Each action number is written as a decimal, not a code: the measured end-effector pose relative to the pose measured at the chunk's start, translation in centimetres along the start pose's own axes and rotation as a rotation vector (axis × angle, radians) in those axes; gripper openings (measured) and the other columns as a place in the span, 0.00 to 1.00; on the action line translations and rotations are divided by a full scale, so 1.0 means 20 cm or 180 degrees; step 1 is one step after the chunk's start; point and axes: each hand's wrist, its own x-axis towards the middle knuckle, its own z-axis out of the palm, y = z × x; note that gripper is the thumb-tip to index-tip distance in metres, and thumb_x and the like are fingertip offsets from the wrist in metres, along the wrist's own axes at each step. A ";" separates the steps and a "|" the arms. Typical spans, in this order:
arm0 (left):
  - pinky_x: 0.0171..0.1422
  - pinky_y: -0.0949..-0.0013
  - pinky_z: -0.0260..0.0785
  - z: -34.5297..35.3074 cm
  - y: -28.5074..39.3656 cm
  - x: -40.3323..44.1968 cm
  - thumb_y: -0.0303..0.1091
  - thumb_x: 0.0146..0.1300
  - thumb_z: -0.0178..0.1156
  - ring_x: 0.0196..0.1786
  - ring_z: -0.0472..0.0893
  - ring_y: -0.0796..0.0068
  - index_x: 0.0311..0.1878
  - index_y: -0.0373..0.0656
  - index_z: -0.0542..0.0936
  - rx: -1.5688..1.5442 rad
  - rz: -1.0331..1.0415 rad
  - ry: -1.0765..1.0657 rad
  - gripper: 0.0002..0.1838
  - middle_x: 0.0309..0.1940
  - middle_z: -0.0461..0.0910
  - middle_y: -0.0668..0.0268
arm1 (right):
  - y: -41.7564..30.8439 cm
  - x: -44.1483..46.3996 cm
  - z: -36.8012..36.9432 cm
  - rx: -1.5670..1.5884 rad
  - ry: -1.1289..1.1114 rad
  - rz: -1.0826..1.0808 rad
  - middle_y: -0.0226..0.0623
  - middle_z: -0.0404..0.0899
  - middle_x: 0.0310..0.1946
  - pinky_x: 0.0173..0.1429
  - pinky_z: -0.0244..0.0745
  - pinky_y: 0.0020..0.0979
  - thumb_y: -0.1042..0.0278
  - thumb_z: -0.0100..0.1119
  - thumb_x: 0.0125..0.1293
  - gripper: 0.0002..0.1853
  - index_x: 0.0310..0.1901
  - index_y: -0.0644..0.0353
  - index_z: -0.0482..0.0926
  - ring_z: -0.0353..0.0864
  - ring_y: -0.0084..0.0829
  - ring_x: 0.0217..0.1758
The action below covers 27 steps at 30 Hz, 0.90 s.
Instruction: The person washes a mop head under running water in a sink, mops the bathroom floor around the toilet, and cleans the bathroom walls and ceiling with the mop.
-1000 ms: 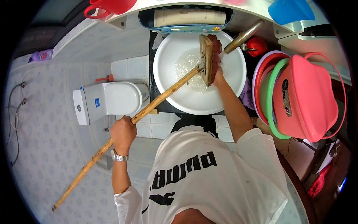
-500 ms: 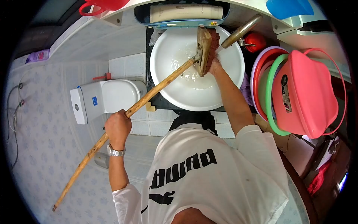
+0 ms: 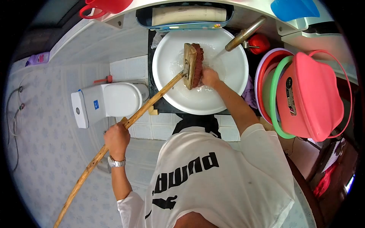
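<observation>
A mop with a long wooden handle slants from the lower left up to a white basin. My left hand, with a watch at the wrist, is closed around the handle. Over the water in the basin is the mop's wooden block, with a reddish-brown, wet-looking pad along its right side. My right hand is curled against the pad's lower right side; its fingertips are partly hidden. Water runs from a metal spout into the basin near the pad.
Stacked plastic basins and a pink bucket stand right of the white basin. Left of it is a toilet. A shelf above holds a red mug and a blue container. A purple cloth hangs nearby.
The mop head has shifted left and down in the basin, away from the spout. My right hand has moved left and down with it; my left hand has lowered slightly, still gripping the handle.
</observation>
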 end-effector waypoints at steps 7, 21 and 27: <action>0.29 0.59 0.73 0.02 -0.01 0.00 0.31 0.52 0.60 0.24 0.81 0.55 0.24 0.43 0.80 0.0034 -0.0022 -0.0046 0.05 0.20 0.79 0.56 | -0.01 -0.08 0.04 -0.0807 0.0491 -0.0529 0.47 0.76 0.42 0.51 0.76 0.42 0.71 0.58 0.52 0.12 0.39 0.64 0.79 0.78 0.46 0.47; 0.29 0.58 0.72 0.00 -0.02 0.02 0.32 0.53 0.60 0.26 0.81 0.55 0.24 0.42 0.81 -0.0040 -0.0023 -0.0146 0.05 0.21 0.80 0.56 | -0.07 0.03 -0.01 -0.1040 0.0209 0.0176 0.42 0.82 0.39 0.47 0.78 0.41 0.69 0.58 0.50 0.09 0.32 0.58 0.84 0.81 0.42 0.47; 0.29 0.58 0.72 0.02 -0.02 0.02 0.33 0.53 0.61 0.26 0.81 0.55 0.25 0.44 0.82 -0.0025 -0.0046 -0.0078 0.05 0.21 0.80 0.56 | -0.02 0.13 0.02 -0.0825 0.0414 0.0526 0.43 0.84 0.34 0.42 0.79 0.40 0.68 0.54 0.53 0.09 0.31 0.57 0.84 0.84 0.43 0.39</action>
